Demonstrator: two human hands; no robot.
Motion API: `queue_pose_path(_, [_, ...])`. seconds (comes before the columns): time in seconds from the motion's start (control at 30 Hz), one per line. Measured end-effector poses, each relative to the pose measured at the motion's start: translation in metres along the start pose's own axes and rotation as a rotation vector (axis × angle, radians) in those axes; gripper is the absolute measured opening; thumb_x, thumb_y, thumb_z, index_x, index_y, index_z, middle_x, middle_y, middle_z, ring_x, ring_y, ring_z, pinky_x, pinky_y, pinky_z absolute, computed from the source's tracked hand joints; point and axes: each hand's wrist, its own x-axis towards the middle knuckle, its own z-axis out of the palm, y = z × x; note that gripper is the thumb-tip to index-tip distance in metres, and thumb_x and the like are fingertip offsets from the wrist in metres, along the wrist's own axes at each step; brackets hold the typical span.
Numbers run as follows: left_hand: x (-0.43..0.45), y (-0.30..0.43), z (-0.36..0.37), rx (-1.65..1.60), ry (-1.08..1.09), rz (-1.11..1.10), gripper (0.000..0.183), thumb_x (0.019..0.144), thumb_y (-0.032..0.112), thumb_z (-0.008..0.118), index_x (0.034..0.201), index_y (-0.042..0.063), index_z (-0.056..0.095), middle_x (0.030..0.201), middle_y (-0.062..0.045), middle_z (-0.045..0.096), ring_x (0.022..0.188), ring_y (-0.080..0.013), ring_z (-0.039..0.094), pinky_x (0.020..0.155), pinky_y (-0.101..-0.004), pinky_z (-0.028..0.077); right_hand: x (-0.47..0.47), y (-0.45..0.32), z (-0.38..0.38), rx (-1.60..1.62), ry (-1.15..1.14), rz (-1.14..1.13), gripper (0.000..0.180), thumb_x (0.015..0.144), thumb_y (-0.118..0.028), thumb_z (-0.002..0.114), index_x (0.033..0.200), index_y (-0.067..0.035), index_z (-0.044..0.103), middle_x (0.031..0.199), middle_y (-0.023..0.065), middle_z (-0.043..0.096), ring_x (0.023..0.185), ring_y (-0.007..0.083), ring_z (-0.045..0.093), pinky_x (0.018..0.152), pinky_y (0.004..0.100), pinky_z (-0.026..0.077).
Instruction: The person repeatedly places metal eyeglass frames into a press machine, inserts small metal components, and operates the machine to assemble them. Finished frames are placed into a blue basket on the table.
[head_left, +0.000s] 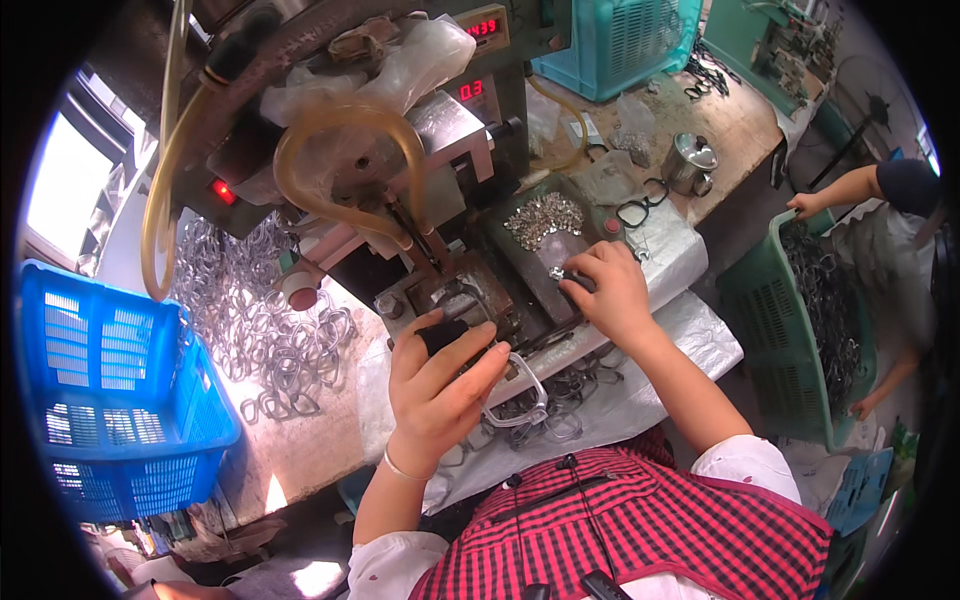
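Note:
With a black cover on a finger, my left hand (450, 379) holds a clear grey eyeglass frame (529, 390) at the metal fixture (457, 292) of a bench machine. One rim of the frame hangs below my fingers; the other end lies at the fixture, partly hidden by them. My right hand (611, 289), a dark cover on a fingertip, is at a few small metal parts (556, 274) on a metal tray (559, 251); whether it grips one cannot be told. A pile of small metal parts (544, 219) lies farther back on that tray.
Many clear frames (292, 352) lie left, beside a blue plastic basket (202, 420). Hoses (352, 112) loop before the machine. Black frames (643, 204) and a lidded metal mug (688, 163) stand right. At far right another person (847, 187) holds a green basket (772, 337) of dark frames.

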Motion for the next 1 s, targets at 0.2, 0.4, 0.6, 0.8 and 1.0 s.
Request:
queue_pose_path(0.2, [0.004, -0.002, -0.009, -0.022, -0.044, -0.004, 0.038, 0.070, 0.010, 0.084, 0.106, 0.015, 0.073, 0.107, -0.004, 0.072, 0.078, -0.0250, 0.058, 0.089, -0.0454, 0.055, 0.007, -0.004, 0.003, -0.021, -0.080, -0.003, 0.007, 0.076, -0.011, 0.076, 0.083, -0.008, 0.073, 0.084, 0.0057, 0.065, 0.086, 0.0301, 0.062, 0.076, 0.0415, 0.050])
queue_pose_path(0.4, [0.012, 0.002, -0.008, -0.016, -0.039, 0.010, 0.037, 0.069, 0.012, 0.084, 0.104, 0.016, 0.073, 0.105, -0.002, 0.073, 0.077, -0.0234, 0.059, 0.088, -0.0449, 0.055, 0.043, 0.009, -0.010, 0.477, 0.117, 0.229, 0.011, 0.083, -0.009, 0.068, 0.092, -0.004, 0.070, 0.094, 0.0123, 0.069, 0.087, 0.0307, 0.066, 0.077, 0.0387, 0.052])
queue_pose_path(0.6, [0.008, -0.001, -0.007, -0.023, -0.056, 0.001, 0.034, 0.070, 0.010, 0.082, 0.103, 0.014, 0.073, 0.107, -0.003, 0.072, 0.075, -0.0238, 0.057, 0.088, -0.0454, 0.054, 0.013, 0.017, -0.003, 0.042, 0.027, 0.060, 0.011, 0.077, -0.010, 0.071, 0.087, -0.007, 0.069, 0.087, 0.0119, 0.064, 0.088, 0.0335, 0.062, 0.078, 0.0442, 0.050])
queue_pose_path(0.8, [-0.006, 0.004, -0.008, -0.060, -0.015, -0.096, 0.035, 0.072, 0.006, 0.083, 0.105, 0.012, 0.074, 0.108, -0.007, 0.073, 0.091, -0.0296, 0.065, 0.094, -0.0430, 0.052, 0.010, 0.009, 0.008, -0.131, 0.009, 0.012, 0.011, 0.075, -0.013, 0.074, 0.082, -0.008, 0.068, 0.086, 0.0097, 0.061, 0.089, 0.0325, 0.061, 0.076, 0.0436, 0.050])
queue_pose_path(1.0, [-0.044, -0.038, -0.062, 0.427, 0.583, -0.496, 0.030, 0.083, -0.009, 0.066, 0.111, 0.002, 0.068, 0.115, -0.015, 0.069, 0.116, -0.0272, 0.061, 0.104, -0.0395, 0.045, 0.006, 0.001, -0.002, 0.206, -0.006, 0.341, 0.013, 0.080, -0.010, 0.072, 0.091, -0.004, 0.068, 0.085, 0.0099, 0.070, 0.081, 0.0287, 0.067, 0.073, 0.0380, 0.052])
